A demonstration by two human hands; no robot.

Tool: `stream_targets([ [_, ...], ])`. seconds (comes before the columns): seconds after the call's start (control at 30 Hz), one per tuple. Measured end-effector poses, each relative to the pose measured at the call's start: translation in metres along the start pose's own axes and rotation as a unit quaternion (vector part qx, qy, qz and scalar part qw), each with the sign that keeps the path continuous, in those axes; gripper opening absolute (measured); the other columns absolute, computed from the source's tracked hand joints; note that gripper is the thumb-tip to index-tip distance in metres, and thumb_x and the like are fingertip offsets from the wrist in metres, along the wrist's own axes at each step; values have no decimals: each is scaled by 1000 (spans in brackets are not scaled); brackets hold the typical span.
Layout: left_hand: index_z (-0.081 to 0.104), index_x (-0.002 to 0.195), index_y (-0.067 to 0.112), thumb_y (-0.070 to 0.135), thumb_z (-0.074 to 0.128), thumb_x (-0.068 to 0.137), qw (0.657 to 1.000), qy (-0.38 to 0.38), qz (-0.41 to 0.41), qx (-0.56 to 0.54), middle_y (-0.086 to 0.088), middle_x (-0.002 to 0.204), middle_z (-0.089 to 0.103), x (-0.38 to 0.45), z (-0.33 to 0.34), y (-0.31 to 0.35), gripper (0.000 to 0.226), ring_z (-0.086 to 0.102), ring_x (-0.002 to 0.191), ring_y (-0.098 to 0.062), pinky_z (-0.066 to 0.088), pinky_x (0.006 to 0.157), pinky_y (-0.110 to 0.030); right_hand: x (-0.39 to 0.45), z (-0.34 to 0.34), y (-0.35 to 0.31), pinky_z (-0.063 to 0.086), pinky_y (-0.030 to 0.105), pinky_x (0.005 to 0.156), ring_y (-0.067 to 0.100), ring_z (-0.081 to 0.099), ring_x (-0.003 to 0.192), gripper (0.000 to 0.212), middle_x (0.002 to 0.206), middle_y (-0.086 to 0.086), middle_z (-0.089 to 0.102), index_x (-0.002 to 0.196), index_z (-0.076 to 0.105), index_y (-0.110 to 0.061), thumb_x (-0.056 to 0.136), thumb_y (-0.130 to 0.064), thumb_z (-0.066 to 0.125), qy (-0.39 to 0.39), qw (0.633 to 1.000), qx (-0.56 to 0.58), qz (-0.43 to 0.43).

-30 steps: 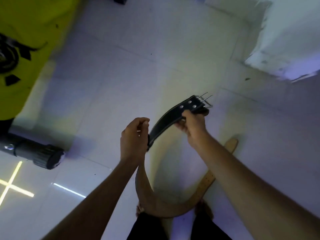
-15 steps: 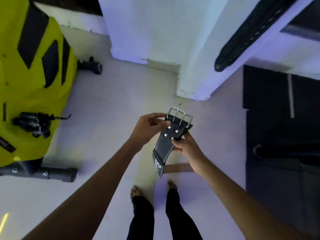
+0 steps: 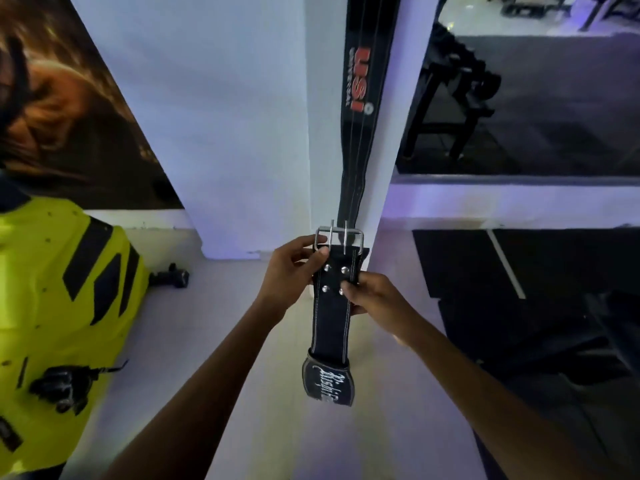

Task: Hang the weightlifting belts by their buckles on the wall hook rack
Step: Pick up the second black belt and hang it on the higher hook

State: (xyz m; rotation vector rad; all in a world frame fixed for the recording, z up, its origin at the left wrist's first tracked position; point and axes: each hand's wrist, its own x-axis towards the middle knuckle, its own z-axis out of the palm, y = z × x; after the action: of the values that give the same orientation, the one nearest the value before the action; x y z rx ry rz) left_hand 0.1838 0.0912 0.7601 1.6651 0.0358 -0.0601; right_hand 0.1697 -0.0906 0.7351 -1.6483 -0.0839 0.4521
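Two hands hold a black belt (image 3: 331,306) upright before the white pillar (image 3: 322,133). Left hand (image 3: 294,268) pinches its top edge beside the steel buckle (image 3: 339,237); right hand (image 3: 374,296) pinches it lower, at the rivets. Another black belt (image 3: 363,98) hangs on the pillar, directly above the buckle.

White pillar (image 3: 263,133), pale tiled floor (image 3: 214,341), yellow machine (image 3: 52,306), dark mats (image 3: 554,271)

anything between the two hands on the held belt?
Head view: only the black belt itself, its riveted section, spans between the left hand and right hand. Nothing else intervenes.
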Motion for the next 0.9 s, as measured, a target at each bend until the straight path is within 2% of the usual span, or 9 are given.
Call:
stream_targets([
  [0.07,70,103,24,12,67,97,999,15,41,-3,-7,97,74,-2,28,34,14,71,79,-13,66,77,-46,-9,-29,-24,57,38,70,30,56,79,54,77,18,50,92,57,10,94,-43,60,22,999,-17,-37],
  [0.13,68,100,18,6,67,96,996,16,93,-2,-5,95,73,-3,52,68,13,71,76,-8,63,68,-32,-16,-57,-49,56,49,76,40,65,76,83,81,38,57,94,56,14,80,-68,62,44,996,-21,-77],
  [0.2,70,98,18,3,69,94,991,25,130,2,-4,94,74,-2,69,101,16,72,78,-9,62,70,-31,-26,-79,-80,58,58,80,46,70,85,69,94,41,62,98,63,7,81,-60,66,67,991,-11,-117],
  [0.3,73,100,19,0,69,93,983,53,174,-12,-1,92,77,1,86,145,20,73,79,-10,60,71,-30,-39,-103,-127,54,69,75,47,70,90,29,97,24,74,107,70,-9,89,-33,69,103,976,14,-190],
  [0.43,72,103,13,-2,67,93,967,84,240,-28,14,69,74,6,94,214,18,71,68,-3,59,66,-24,-49,-115,-196,57,55,89,28,73,97,34,101,11,77,109,71,-9,87,-36,68,133,950,8,-284],
  [0.53,72,100,14,0,69,92,950,94,297,-32,15,63,71,12,95,274,16,68,64,-4,60,67,-26,-56,-121,-252,56,39,81,18,72,85,25,92,14,76,100,71,-7,90,-29,68,167,926,23,-339],
  [0.63,74,97,17,6,73,91,934,102,338,-50,4,75,76,15,95,330,13,69,70,-13,60,73,-36,-67,-123,-312,50,24,66,10,64,71,28,78,12,71,94,69,2,92,-26,67,201,903,21,-380],
  [0.8,74,93,18,12,74,89,914,106,383,-81,-17,88,76,19,90,414,7,71,75,-26,57,75,-46,-84,-125,-401,51,14,61,15,64,74,30,86,18,72,98,70,6,93,-23,66,232,870,50,-432],
  [0.9,74,102,11,23,77,83,903,124,404,-73,-21,93,78,22,87,456,22,74,78,-28,63,81,-52,-92,-127,-443,52,11,61,7,65,69,25,87,8,72,102,72,-1,92,-24,66,239,858,36,-454],
])
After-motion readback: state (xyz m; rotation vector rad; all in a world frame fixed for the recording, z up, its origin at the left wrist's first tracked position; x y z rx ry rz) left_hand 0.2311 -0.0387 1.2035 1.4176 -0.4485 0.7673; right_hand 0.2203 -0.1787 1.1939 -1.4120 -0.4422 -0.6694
